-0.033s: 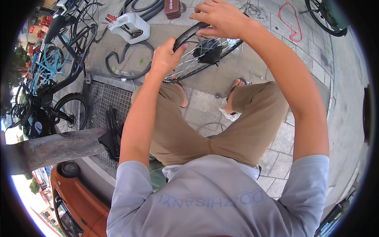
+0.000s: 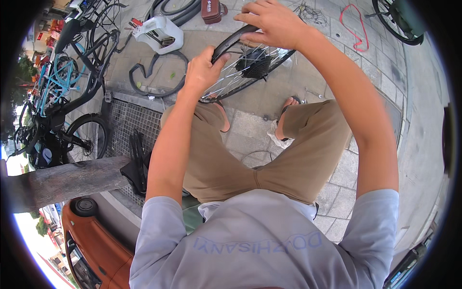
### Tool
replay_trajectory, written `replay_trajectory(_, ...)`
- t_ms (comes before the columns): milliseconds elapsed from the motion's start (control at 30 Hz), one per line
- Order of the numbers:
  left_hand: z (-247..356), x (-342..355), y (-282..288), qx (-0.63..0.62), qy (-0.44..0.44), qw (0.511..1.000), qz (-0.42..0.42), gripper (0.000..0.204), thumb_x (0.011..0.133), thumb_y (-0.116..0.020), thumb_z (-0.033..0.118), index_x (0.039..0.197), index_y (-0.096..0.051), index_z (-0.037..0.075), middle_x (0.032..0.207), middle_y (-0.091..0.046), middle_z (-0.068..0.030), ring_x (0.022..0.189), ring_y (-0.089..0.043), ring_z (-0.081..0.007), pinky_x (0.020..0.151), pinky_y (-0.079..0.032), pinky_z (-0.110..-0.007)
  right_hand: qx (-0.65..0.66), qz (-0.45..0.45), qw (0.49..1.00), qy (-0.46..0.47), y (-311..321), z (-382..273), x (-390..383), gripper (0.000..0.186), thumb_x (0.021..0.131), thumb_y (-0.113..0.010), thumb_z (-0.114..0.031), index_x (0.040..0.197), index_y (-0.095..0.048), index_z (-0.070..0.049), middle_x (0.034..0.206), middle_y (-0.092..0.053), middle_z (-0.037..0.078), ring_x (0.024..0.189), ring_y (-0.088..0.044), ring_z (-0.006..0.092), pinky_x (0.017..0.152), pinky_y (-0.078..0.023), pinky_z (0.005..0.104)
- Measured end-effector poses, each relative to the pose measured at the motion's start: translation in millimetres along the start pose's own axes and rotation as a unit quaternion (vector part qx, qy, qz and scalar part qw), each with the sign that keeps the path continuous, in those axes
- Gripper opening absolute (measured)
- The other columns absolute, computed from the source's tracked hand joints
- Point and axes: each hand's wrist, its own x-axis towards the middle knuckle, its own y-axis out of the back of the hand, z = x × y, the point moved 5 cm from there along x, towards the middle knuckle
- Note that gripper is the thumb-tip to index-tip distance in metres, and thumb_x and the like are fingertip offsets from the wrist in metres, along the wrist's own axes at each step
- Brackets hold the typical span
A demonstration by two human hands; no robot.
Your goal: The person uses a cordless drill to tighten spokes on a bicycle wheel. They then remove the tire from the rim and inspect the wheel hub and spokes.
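Paved sidewalk point(image 2: 332, 197), bowed at its margins by my remote fisheye view, forms the ground, with a metal grating point(image 2: 122, 125), a tree trunk point(image 2: 67, 182) and an orange car point(image 2: 98, 241) along the left. At upper centre, beyond the person's sandalled feet, a spoked bicycle wheel point(image 2: 239, 88) is tilted, its cog cassette point(image 2: 255, 67) facing up; the black tyre point(image 2: 228, 45) arches along its far side, between the two hands. I see the left hand point(image 2: 204, 70) closed around the tyre, thumb on the inner side and fingers curled over the outer. Farther along, the right hand point(image 2: 279, 24) lies across the tyre, thumb along the inner edge and fingers extended beyond the outer; I cannot tell whether it squeezes. Containers: left of the wheel, a white plastic jug point(image 2: 169, 34), its side cut open, holds a jumble of slender tools point(image 2: 155, 36), with red handles point(image 2: 136, 21) projecting at its left; near it, a dark red-brown case point(image 2: 211, 13) is closed, its contents hidden from me. A black bag point(image 2: 132, 174) rests by the trunk, contents likewise unseen. Loose black tubing point(image 2: 159, 92) curls below the jug; a red strap point(image 2: 360, 29) lies at upper right.
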Motion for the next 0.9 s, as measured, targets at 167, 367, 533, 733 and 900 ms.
replay_trajectory(167,-37,-19,-17,-0.093,0.095,0.990,0.041,0.048,0.095,-0.073,0.050,0.093,-0.062,0.003,0.074,-0.067,-0.0171,0.070,-0.067,-0.0318,0.068,-0.052,-0.043,0.091,0.234,0.915,-0.315,-19,24,-80,0.035,0.101,-0.065,-0.028,0.126,-0.067,-0.004,0.110,-0.073,0.018,0.093,-0.072,0.0315,0.082,-0.056,0.0416)
replay_trajectory(367,11,-42,-10,-0.137,0.060,0.989,-0.006,0.074,0.088,-0.080,0.024,0.150,-0.047,0.001,0.107,-0.068,-0.0084,0.098,-0.067,-0.0180,0.088,-0.055,-0.034,0.236,-0.012,0.801,-0.550,-108,-5,-154,0.040,0.099,-0.062,-0.034,0.128,-0.068,-0.008,0.099,-0.075,0.020,0.093,-0.072,0.0408,0.084,-0.056,0.0484)
replay_trajectory(533,6,-15,-25,-0.275,0.048,0.960,0.004,0.074,0.081,-0.071,0.013,0.149,-0.046,0.001,0.146,-0.055,-0.0179,0.132,-0.054,-0.0278,0.113,-0.041,-0.038,0.240,-0.057,0.837,-0.488,-118,-14,-128,0.040,0.099,-0.061,-0.035,0.127,-0.069,-0.009,0.092,-0.075,0.019,0.090,-0.072,0.0425,0.081,-0.056,0.0501)
replay_trajectory(733,10,8,-48,-0.401,0.043,0.915,-0.018,0.069,0.088,-0.080,0.018,0.145,-0.043,0.004,0.126,-0.055,-0.0086,0.112,-0.059,-0.0178,0.099,-0.050,-0.036,0.369,0.070,0.805,-0.460,-108,-14,-77,0.037,0.104,-0.063,-0.031,0.126,-0.069,-0.002,0.091,-0.072,0.016,0.080,-0.069,0.0244,0.074,-0.054,0.0404)
replay_trajectory(900,24,30,-60,-0.450,0.124,0.883,-0.043,0.052,0.092,-0.077,0.025,0.131,-0.051,0.002,0.103,-0.064,-0.0031,0.087,-0.065,-0.0148,0.077,-0.054,-0.033,0.539,0.107,0.679,-0.486,-120,-11,-55,0.049,0.110,-0.053,-0.039,0.128,-0.068,0.004,0.112,-0.073,0.012,0.104,-0.066,0.0193,0.095,-0.052,0.0381)
